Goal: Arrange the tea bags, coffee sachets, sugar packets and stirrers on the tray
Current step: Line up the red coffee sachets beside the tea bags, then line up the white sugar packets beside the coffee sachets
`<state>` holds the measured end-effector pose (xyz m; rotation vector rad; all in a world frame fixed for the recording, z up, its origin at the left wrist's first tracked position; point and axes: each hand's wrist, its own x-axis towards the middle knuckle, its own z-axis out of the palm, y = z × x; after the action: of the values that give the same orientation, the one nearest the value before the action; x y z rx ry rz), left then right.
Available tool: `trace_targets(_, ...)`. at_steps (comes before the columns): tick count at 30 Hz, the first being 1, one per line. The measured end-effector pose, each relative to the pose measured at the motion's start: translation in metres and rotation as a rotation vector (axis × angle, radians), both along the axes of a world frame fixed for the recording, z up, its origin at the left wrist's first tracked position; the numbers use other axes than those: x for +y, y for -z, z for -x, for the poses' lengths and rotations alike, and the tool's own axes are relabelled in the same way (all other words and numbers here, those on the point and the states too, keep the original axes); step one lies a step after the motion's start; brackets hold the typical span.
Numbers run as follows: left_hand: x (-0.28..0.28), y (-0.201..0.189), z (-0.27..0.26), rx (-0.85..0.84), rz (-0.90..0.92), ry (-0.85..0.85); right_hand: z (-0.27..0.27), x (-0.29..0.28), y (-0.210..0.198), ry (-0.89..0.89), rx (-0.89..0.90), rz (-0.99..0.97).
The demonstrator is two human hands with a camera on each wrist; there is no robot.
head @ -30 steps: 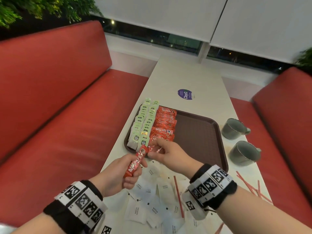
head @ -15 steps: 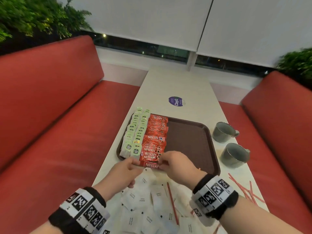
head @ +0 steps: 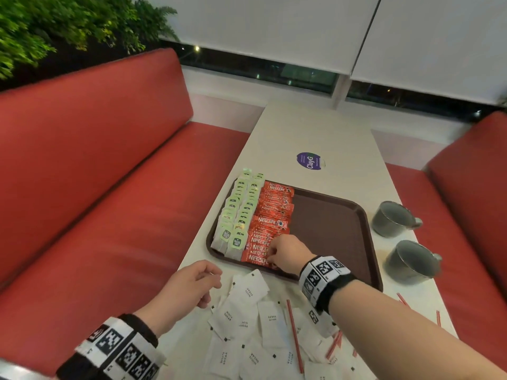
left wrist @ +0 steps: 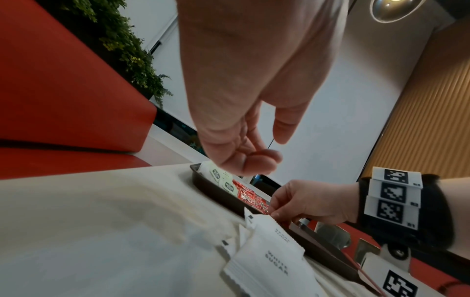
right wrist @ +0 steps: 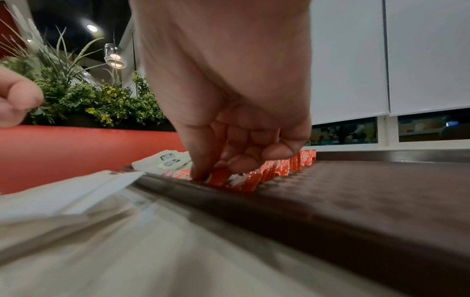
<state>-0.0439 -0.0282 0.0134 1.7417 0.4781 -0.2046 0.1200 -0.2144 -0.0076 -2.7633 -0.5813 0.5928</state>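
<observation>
**Booth counter, sachets going onto the tray**

So this is a long white counter [head: 315,133] sitting between two red padded benches [head: 109,187], with window blinds at the far end. A dark brown plastic tray [head: 329,223] is lying on it. Two rows of green-tagged tea bags [head: 238,215] are running down the tray's left side, and a column of red Nescafe coffee sachets [head: 271,215] is sitting right beside them.

The right hand [head: 286,252] is reaching onto the tray, its grip pinching the nearest red sachet [right wrist: 221,177] at the front end of the column, thumb and fingertips pressing down on it.

The left hand [head: 189,286] is hovering over the counter edge near the tray, fingers loosely curled, holding nothing.

White paper sugar packets [head: 247,319] are lying scattered on the counter in front of the tray, thin red stirrers [head: 295,335] mixed in. Two grey metal mugs [head: 395,223] are standing right of the tray.
</observation>
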Motion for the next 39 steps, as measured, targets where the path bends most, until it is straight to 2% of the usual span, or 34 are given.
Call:
trace_targets(7, -0.002, 0.001, 0.003, 0.010, -0.008, 0.016, -0.001, 0.005, 0.002, -0.040, -0.063, 0.084)
trace_targets(12, -0.006, -0.006, 0.000, 0.006, -0.051, 0.026, 0.011, 0.000, -0.023, -0.090, -0.173, 0.096)
trace_targets(16, -0.013, -0.006, -0.001, -0.004, -0.030, 0.044, 0.024, -0.035, -0.066, 0.024, -0.199, -0.204)
trace_targets(20, -0.023, -0.002, -0.002, -0.007, -0.078, 0.112, 0.059, -0.104, -0.104, 0.169, -0.231, -0.364)
trace_targets(23, -0.032, 0.003, -0.001, 0.004, -0.112, 0.187, 0.095, -0.162, -0.107, 0.358, -0.212, -0.414)
trace_targets(27, -0.050, 0.008, 0.003, -0.004, -0.135, 0.295, 0.141, -0.210, -0.080, 0.512, -0.131, -0.289)
trace_targets(31, -0.076, 0.010, 0.005, -0.156, -0.371, 0.518, 0.170, -0.205, -0.036, 0.381, 0.021, -0.088)
trace_targets(34, -0.100, 0.012, 0.004, -0.316, -0.545, 0.803, 0.171, -0.186, -0.015, 0.277, -0.028, 0.036)
trace_targets(36, -0.117, 0.012, 0.005, -0.370, -0.644, 1.002, 0.167, -0.176, -0.012, 0.256, -0.068, 0.032)
trace_targets(39, -0.140, 0.015, 0.009, -0.341, -0.881, 1.271, 0.168, -0.163, -0.010, 0.119, -0.059, -0.050)
